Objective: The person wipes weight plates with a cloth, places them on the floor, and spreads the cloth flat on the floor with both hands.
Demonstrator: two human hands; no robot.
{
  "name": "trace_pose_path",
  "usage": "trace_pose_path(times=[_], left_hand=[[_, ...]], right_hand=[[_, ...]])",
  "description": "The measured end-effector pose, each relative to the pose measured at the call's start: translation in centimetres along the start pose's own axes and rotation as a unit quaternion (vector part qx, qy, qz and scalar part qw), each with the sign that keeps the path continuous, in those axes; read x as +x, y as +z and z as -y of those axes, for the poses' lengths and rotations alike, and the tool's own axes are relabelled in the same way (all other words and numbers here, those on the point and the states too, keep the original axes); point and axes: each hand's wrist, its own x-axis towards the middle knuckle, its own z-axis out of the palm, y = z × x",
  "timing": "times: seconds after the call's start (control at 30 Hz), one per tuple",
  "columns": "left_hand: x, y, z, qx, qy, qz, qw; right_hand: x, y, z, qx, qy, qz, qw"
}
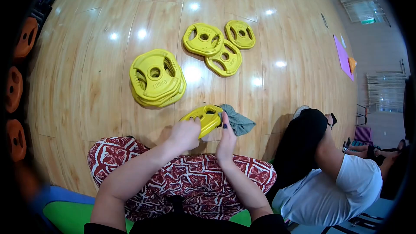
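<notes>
A yellow weight plate is tilted up in front of my crossed legs. My left hand is closed around its near left edge, fingers curled over the rim. At the plate's right side, my right hand presses a grey-green cloth against the edge; the cloth hangs out beyond my fingers, and part of the grip is hidden. Just beyond my left hand stands a stack of yellow plates, the top one marked 1.25KG.
Farther off lie more yellow plates, one overlapping another, and a third beside them. Orange plates line the left edge. A person in a white shirt sits close on my right. A green mat is under me.
</notes>
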Motion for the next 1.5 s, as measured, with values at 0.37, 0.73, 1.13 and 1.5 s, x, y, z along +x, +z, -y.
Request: trace_pose_path(times=[0.37, 0.73, 1.13, 1.5], left_hand=[[1.1, -1.9, -0.1, -0.028, -0.016, -0.094, 0.995], [1.7, -1.4, 1.3, -0.071, -0.029, -0.110, 0.991], [1.3, -1.3, 1.9, -0.067, -0.017, -0.213, 0.975], [1.9, -0.6, 1.8, -0.099, 0.027, -0.221, 0.970]], right_hand=[[4.3, 0.0, -0.3, 0.063, 0.042, 0.000, 0.997], [0.7, 1.2, 1.8, -0.197, -0.273, 0.096, 0.937], [5.9, -1.4, -1.0, -0.202, -0.156, 0.005, 0.967], [5.5, -1.2, -1.0, -0.064, -0.163, -0.003, 0.984]])
